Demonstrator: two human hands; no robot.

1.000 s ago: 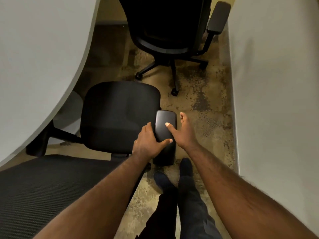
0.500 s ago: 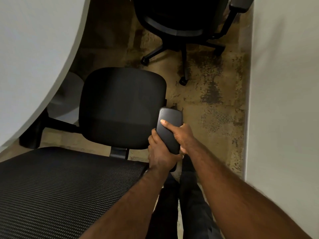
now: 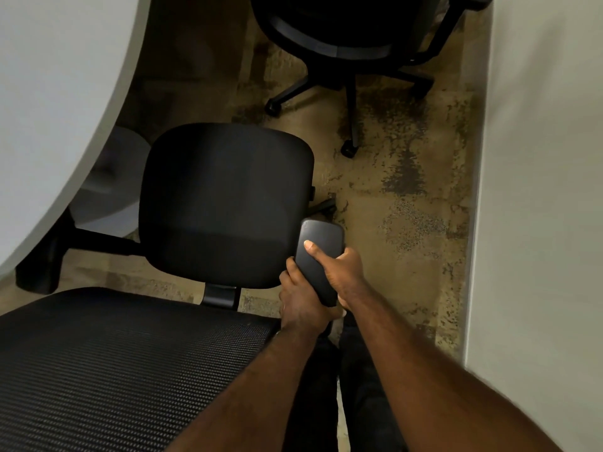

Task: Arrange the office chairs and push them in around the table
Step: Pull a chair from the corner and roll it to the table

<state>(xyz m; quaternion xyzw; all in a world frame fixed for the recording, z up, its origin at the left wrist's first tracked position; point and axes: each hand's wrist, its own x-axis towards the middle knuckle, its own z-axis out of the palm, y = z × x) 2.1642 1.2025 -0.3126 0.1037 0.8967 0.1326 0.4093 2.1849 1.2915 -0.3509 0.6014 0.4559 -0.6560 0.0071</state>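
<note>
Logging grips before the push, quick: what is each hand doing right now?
Left hand: closed around the chair's armrest, near its rear end.
Right hand: closed on the same armrest, thumb on top.

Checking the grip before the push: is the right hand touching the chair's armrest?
Touching. The head view shows the right hand wrapped around the armrest, thumb lying across its top pad; the left hand grips it from the other side.

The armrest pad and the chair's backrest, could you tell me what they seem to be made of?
Armrest pad: likely smooth matte plastic or rubbery foam; it shows a soft, even sheen. Backrest: black woven mesh, by its fine ribbed grid.
</note>
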